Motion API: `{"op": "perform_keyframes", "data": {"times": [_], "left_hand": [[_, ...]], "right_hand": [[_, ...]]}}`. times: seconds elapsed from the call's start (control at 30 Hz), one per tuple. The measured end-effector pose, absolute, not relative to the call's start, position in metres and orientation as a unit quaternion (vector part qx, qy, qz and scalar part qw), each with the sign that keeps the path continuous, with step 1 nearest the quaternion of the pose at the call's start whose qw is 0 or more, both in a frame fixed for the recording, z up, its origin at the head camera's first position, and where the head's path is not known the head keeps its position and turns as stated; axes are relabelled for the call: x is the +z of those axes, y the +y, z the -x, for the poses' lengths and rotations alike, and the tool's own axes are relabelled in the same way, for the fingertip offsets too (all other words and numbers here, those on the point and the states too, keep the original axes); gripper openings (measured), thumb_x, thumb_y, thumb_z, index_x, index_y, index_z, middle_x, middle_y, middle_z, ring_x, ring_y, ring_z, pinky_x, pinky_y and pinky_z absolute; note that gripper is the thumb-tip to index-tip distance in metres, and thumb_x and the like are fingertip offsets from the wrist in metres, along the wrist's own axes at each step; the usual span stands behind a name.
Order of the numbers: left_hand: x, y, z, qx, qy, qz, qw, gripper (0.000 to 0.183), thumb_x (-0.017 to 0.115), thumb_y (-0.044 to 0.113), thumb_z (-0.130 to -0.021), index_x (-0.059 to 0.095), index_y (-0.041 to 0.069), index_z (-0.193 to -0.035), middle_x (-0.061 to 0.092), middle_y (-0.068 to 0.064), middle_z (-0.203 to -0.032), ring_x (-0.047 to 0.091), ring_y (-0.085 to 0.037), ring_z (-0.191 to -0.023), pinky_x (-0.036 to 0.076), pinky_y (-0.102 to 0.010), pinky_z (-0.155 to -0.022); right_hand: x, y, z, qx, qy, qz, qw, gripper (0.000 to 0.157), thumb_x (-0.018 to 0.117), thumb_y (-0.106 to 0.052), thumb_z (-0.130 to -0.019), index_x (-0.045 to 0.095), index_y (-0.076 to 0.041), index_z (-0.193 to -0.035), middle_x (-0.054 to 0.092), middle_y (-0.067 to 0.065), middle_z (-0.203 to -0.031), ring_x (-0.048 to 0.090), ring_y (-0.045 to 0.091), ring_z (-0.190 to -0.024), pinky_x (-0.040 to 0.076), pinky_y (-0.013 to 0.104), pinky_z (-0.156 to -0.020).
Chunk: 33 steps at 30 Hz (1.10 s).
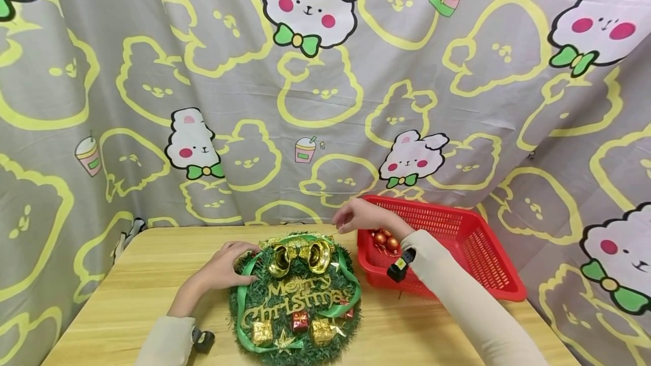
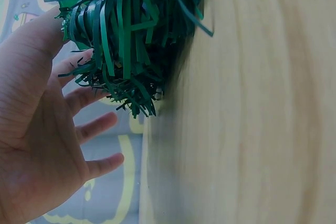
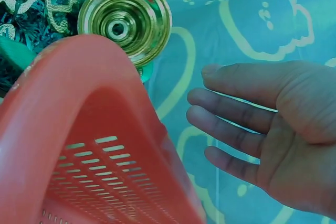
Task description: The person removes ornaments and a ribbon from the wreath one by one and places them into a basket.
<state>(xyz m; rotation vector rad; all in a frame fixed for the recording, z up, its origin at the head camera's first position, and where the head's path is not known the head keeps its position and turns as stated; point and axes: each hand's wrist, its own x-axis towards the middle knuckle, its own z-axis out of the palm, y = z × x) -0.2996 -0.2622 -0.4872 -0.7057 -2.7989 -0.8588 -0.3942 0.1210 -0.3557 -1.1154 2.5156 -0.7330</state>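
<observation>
A green tinsel wreath (image 1: 296, 349) lies on the table, bearing two gold bells (image 1: 319, 257), gold "Merry Christmas" lettering (image 1: 292, 298), green ribbon and small gift boxes. My left hand (image 1: 231, 264) holds the wreath's upper left edge. In the left wrist view, the thumb and first fingers meet the tinsel (image 2: 126, 30), while the ring and little fingers stand free. Over the near left corner of a red basket (image 1: 488, 242) hovers my right hand (image 1: 362, 215). Its fingers (image 3: 231, 108) are nearly straight and hold nothing visible in the right wrist view, apart from the bell.
Shiny orange-red balls (image 1: 385, 240) lie in the left end of the basket, partly behind the right forearm. A patterned curtain (image 1: 325, 100) hangs behind the wooden table (image 1: 168, 253). Dark wrist cameras sit on both sleeves.
</observation>
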Motion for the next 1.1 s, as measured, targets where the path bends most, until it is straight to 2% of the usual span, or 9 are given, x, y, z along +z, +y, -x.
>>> {"op": "perform_keyframes", "data": {"times": [0.17,0.4,0.73,1.1], "left_hand": [[-0.485,-0.264,0.298,-0.285,-0.928,0.234,0.062,0.064,0.085,0.037,-0.081,0.062,0.014,-0.136,0.059,-0.013,-0.141,0.046,-0.046,-0.133,0.040,-0.072,-0.102],[-0.485,-0.263,0.297,-0.285,-0.929,0.230,0.060,0.063,0.085,0.037,-0.081,0.062,0.015,-0.135,0.059,-0.012,-0.141,0.046,-0.046,-0.133,0.039,-0.072,-0.102],[-0.485,-0.263,0.299,-0.283,-0.929,0.229,0.058,0.064,0.085,0.039,-0.081,0.062,0.015,-0.136,0.058,-0.013,-0.142,0.045,-0.047,-0.134,0.038,-0.073,-0.103],[-0.485,-0.264,0.301,-0.283,-0.928,0.234,0.060,0.065,0.085,0.039,-0.081,0.061,0.013,-0.137,0.058,-0.013,-0.142,0.046,-0.046,-0.134,0.041,-0.071,-0.102]], "right_hand": [[-0.363,0.112,0.401,-0.248,0.871,0.392,0.162,0.022,0.073,-0.003,-0.091,0.076,-0.001,-0.113,0.077,0.013,-0.101,0.069,0.008,-0.088,0.058,0.023,-0.080],[-0.371,0.103,0.407,-0.235,0.873,0.387,0.182,0.022,0.074,-0.004,-0.091,0.076,-0.001,-0.113,0.078,0.008,-0.100,0.069,0.007,-0.087,0.059,0.023,-0.080],[-0.378,0.095,0.410,-0.223,0.872,0.390,0.195,0.024,0.072,0.000,-0.091,0.074,0.006,-0.114,0.078,0.015,-0.100,0.071,0.011,-0.089,0.059,0.023,-0.080],[-0.386,0.089,0.412,-0.227,0.867,0.397,0.198,0.023,0.074,0.003,-0.087,0.075,0.007,-0.110,0.077,0.018,-0.098,0.070,0.009,-0.084,0.058,0.022,-0.077]]}}
